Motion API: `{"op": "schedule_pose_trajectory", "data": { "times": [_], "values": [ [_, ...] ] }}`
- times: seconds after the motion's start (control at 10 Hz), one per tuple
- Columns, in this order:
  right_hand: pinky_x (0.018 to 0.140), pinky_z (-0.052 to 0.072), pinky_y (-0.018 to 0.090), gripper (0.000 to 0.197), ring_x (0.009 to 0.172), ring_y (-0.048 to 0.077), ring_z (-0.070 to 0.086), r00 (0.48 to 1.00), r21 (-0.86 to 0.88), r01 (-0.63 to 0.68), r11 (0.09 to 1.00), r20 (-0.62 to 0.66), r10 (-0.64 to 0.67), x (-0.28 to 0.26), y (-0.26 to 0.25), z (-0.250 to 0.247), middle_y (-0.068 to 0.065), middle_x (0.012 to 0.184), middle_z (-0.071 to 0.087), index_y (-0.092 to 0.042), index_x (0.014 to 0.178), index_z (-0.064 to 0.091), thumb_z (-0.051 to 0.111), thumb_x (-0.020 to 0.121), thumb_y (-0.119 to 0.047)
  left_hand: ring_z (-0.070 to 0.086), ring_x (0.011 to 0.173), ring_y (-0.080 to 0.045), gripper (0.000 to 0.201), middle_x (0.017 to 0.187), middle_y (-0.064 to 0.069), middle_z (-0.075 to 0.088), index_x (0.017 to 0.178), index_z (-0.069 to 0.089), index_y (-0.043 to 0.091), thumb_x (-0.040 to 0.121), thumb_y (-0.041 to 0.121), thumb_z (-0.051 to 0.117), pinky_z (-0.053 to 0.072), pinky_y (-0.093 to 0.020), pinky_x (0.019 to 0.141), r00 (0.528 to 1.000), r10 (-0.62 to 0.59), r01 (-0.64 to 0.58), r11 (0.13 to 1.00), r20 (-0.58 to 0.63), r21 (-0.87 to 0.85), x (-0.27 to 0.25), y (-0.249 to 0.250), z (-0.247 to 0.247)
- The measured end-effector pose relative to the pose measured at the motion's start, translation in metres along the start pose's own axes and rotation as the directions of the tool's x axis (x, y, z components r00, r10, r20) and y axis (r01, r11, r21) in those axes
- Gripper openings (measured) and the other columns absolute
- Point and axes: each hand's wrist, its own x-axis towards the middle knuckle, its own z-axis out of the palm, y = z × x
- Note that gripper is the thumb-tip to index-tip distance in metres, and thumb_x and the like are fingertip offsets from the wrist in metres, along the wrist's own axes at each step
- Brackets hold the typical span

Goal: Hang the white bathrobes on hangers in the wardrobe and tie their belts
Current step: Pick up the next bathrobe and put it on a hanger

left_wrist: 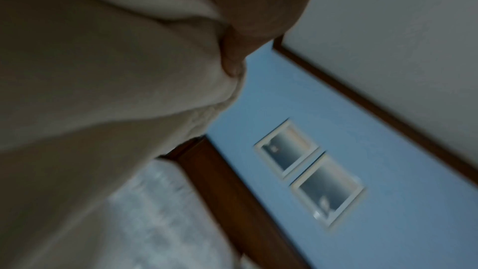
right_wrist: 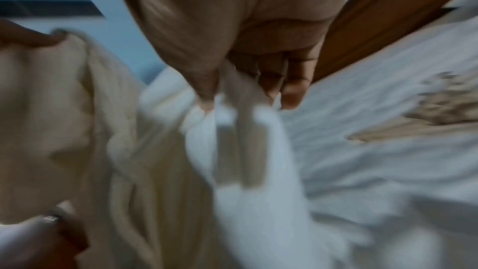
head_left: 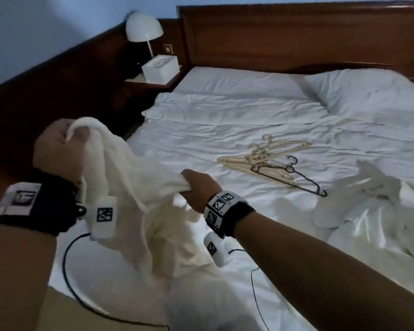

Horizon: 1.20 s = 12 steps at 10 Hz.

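A white bathrobe [head_left: 139, 187] hangs between my two hands above the near left part of the bed [head_left: 225, 120]. My left hand [head_left: 58, 149] grips a bunched fold of it, raised high. My right hand [head_left: 196, 187] pinches another edge lower and to the right. In the left wrist view the robe [left_wrist: 90, 79] fills the left side under my fingers [left_wrist: 232, 62]. The right wrist view, blurred, has my fingers [right_wrist: 292, 87] curled on the robe fabric [right_wrist: 232, 130]. A pile of beige hangers [head_left: 261, 158] and a black hanger [head_left: 304, 180] lies mid-bed. A second crumpled white bathrobe [head_left: 368, 211] lies on the right.
A wooden headboard [head_left: 296, 37] backs the bed, with a pillow [head_left: 368, 91] at the right. A nightstand [head_left: 151, 82] at the left carries a white lamp [head_left: 144, 27] and a white box [head_left: 160, 69]. Black cables [head_left: 67, 271] trail from my wrists.
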Motion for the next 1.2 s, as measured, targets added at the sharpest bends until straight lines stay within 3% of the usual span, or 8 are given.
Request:
{"op": "schedule_pose_trajectory", "data": {
  "times": [0.1,0.2,0.3,0.4,0.7,0.9,1.0,1.2],
  "values": [
    [0.082,0.052,0.036,0.020,0.097,0.030,0.064,0.953,-0.112,-0.275,0.955,0.098,0.286,0.008,0.074,0.033,0.007,0.109,0.067,-0.027,0.111,0.056,0.051,0.094,-0.035,0.058,0.091,-0.024,0.009,0.098,-0.002,0.062,0.098,0.059,0.024,0.092,0.028,0.054,0.044,-0.035,0.076,0.923,0.016,-0.034,0.999,0.384,0.041,-0.043,-0.021,0.058],
    [0.087,0.052,0.039,0.023,0.104,0.028,0.062,0.900,-0.226,-0.388,0.893,0.117,0.421,0.001,0.142,0.039,0.007,0.116,0.065,-0.026,0.115,0.057,0.050,0.095,-0.034,0.047,0.127,-0.017,0.042,0.138,-0.002,0.051,0.133,0.047,0.019,0.094,0.005,0.052,0.038,-0.032,0.104,0.660,-0.163,0.159,0.984,0.733,0.076,-0.062,-0.081,0.113],
    [0.093,0.048,0.038,0.038,0.115,0.029,0.057,0.837,-0.356,-0.443,0.823,0.164,0.522,-0.002,0.193,0.027,0.008,0.127,0.058,-0.020,0.130,0.050,0.054,0.094,-0.034,0.047,0.130,-0.018,0.035,0.135,-0.004,0.053,0.121,0.055,0.022,0.093,0.001,0.053,0.037,-0.029,0.105,0.493,-0.202,0.113,0.979,0.846,0.168,-0.090,-0.115,0.160],
    [0.097,0.047,0.041,0.039,0.117,0.029,0.055,0.793,-0.424,-0.472,0.773,0.179,0.582,0.006,0.239,0.014,0.010,0.128,0.056,-0.018,0.128,0.052,0.054,0.093,-0.036,0.057,0.116,-0.020,0.026,0.120,-0.003,0.061,0.118,0.060,0.013,0.092,0.008,0.058,0.041,-0.025,0.095,0.447,-0.278,0.045,0.956,0.850,0.289,-0.097,-0.129,0.200],
    [0.098,0.044,0.040,0.039,0.120,0.034,0.052,0.613,-0.463,-0.651,0.601,0.145,0.776,0.051,0.381,-0.025,0.017,0.131,0.054,-0.010,0.125,0.059,0.058,0.090,-0.026,0.060,0.108,-0.016,0.024,0.117,0.004,0.065,0.115,0.063,0.021,0.092,0.019,0.057,0.045,-0.027,0.091,0.446,-0.321,-0.103,0.909,0.836,0.404,-0.077,-0.157,0.306],
    [0.115,0.028,0.038,0.049,0.140,0.030,0.030,0.560,-0.452,-0.715,0.532,0.085,0.824,0.087,0.457,-0.052,0.014,0.151,0.032,-0.009,0.142,0.043,0.046,0.096,-0.023,0.060,0.103,-0.019,0.023,0.116,-0.002,0.063,0.114,0.063,0.019,0.092,0.020,0.058,0.047,-0.030,0.089,0.459,-0.360,-0.159,0.866,0.812,0.474,-0.076,-0.179,0.338],
    [0.117,0.022,0.044,0.048,0.142,0.034,0.024,0.560,-0.576,-0.609,0.545,0.174,0.810,0.084,0.507,-0.060,0.015,0.153,0.029,-0.011,0.143,0.042,0.046,0.095,-0.015,0.059,0.102,-0.022,0.024,0.115,-0.007,0.058,0.114,0.063,0.018,0.090,0.022,0.060,0.047,-0.032,0.089,0.441,-0.397,-0.215,0.825,0.805,0.524,-0.079,-0.186,0.344],
    [0.102,0.040,0.046,0.050,0.120,0.040,0.043,0.572,-0.628,-0.584,0.515,0.132,0.809,0.074,0.519,-0.051,0.011,0.130,0.040,-0.044,0.135,0.047,0.051,0.090,-0.023,0.040,0.126,-0.029,0.043,0.139,-0.007,0.039,0.124,0.055,0.026,0.083,0.030,0.066,0.037,-0.039,0.104,0.515,-0.458,-0.318,0.682,0.724,0.658,-0.078,-0.197,0.337]
  ]
}}
